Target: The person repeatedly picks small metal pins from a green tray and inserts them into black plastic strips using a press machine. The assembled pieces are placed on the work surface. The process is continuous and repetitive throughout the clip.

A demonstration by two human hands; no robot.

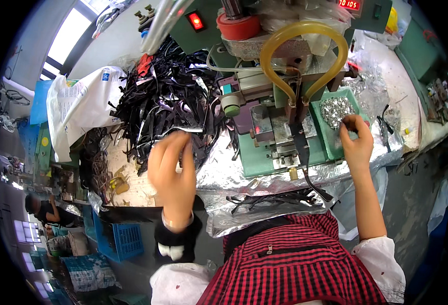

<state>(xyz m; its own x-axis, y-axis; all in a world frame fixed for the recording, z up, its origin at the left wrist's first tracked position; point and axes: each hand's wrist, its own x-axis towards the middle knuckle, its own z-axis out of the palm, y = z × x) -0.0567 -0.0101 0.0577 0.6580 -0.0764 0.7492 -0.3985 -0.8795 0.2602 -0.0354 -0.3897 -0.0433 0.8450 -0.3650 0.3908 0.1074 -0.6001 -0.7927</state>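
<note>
My left hand (173,170), smeared by motion, hovers by the near edge of a heap of black straps (165,101); whether it holds one cannot be made out. At the right, my right hand (358,140) has thumb and forefinger closed together over a green tray (330,145). Small shiny metal pieces (336,112) lie in that tray, just beyond the fingertips; anything pinched is too small to see. Between the hands stands a green bench machine (257,161). One black strap (300,145) lies in its working area, its tail drooping over the front edge.
Over the machine arches a yellow tube (304,28). Several black straps rest on a foil-covered ledge (244,216) before me. A white sack (84,99) stands left of the heap, a blue crate (125,239) below it. Another person (56,211) is at far left.
</note>
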